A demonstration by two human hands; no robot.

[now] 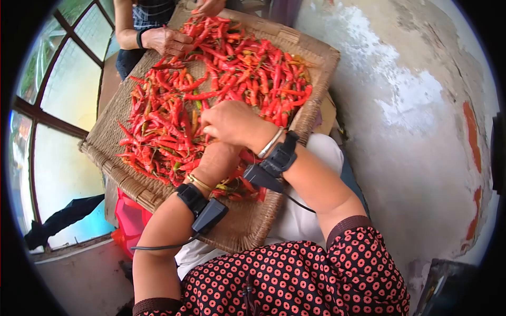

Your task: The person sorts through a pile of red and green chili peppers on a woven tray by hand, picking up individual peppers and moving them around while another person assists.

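Red chili peppers (163, 131) are heaped across a woven tray (113, 108), a few of them orange or greenish. Over the near part of the heap, my right hand (232, 124) is closed, its fingertips bent down among the peppers. What it pinches is too small to make out. Just below it, and partly covered by it, is my left hand (219, 159), with its fingers hidden. The two hands meet or overlap above the peppers. Each wrist has a bangle and a black strapped device.
Across the tray another person's hand (167, 41) works at the far peppers, with a second hand (210, 6) beside it. A peeling wall (400, 131) stands on the right and a framed window (68, 84) on the left. A pink bag (130, 218) sits below the tray's left edge.
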